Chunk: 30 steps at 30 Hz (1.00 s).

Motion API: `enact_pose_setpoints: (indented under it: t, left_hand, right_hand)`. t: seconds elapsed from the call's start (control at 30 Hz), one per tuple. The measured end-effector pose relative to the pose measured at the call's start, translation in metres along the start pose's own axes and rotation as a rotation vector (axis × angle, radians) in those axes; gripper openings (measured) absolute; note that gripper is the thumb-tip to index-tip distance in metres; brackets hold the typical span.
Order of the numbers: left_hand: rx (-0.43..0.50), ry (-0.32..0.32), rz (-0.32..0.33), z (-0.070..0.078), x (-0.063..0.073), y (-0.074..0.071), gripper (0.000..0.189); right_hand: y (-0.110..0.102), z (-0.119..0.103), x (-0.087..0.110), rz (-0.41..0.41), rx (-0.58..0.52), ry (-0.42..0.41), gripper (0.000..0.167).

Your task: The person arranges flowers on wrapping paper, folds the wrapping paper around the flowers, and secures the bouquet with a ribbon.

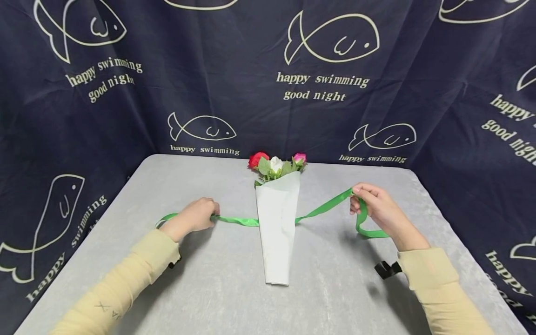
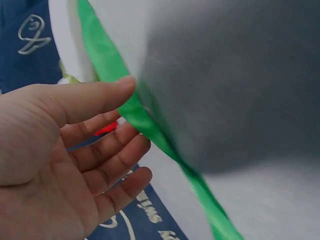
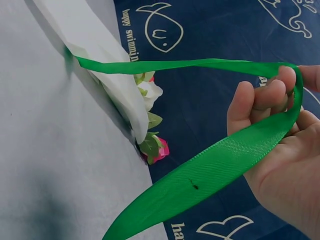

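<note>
A bouquet wrapped in white paper (image 1: 277, 228) lies on the table, its narrow end toward me. A red flower (image 1: 258, 160), a white flower (image 1: 276, 164) and a pink flower (image 1: 299, 158) show at its far end among green leaves. Beneath the wrapping runs a green ribbon (image 1: 324, 207), coming out on both sides. My left hand (image 1: 194, 215) pinches the ribbon's left stretch low over the table, thumb against fingers. On the other side, my right hand (image 1: 378, 207) holds the right stretch raised between thumb and fingers, with the loose part of the ribbon (image 3: 200, 172) looping down below it.
The grey cloth-covered table (image 1: 226, 298) extends around the bouquet. A dark blue curtain (image 1: 251, 70) printed with fish and lettering hangs behind and at both sides. A black strap (image 1: 387, 270) hangs by the right sleeve.
</note>
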<state>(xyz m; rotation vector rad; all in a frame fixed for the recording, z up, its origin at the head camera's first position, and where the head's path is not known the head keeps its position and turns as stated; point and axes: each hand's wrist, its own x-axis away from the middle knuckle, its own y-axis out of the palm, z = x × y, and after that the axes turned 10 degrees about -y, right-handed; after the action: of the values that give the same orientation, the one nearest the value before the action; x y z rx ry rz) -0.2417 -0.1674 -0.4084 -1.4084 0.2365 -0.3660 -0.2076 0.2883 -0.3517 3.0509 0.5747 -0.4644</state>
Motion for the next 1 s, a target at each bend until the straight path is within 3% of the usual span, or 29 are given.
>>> enact_pose_setpoints:
  t: [0.2, 0.37, 0.57, 0.7, 1.0]
  left_hand:
    - [0.058, -0.045, -0.030, -0.015, 0.002, 0.001, 0.001]
    - [0.220, -0.033, -0.104, -0.015, 0.003, -0.007, 0.012]
    - [0.434, 0.018, -0.189, -0.002, 0.003, -0.023, 0.011]
    - [0.552, 0.004, -0.233, 0.009, 0.005, -0.033, 0.010]
    - [0.763, -0.053, -0.236, 0.031, 0.004, -0.048, 0.017]
  right_hand:
    - [0.000, 0.000, -0.001, -0.007, -0.064, 0.020, 0.025]
    - [0.001, -0.001, -0.002, -0.024, -0.129, 0.035, 0.026]
    - [0.005, -0.004, -0.003, -0.017, -0.162, 0.048, 0.028]
    - [0.007, -0.005, -0.006, -0.017, -0.184, 0.037, 0.030]
    - [0.013, -0.007, -0.016, -0.046, -0.289, -0.070, 0.032]
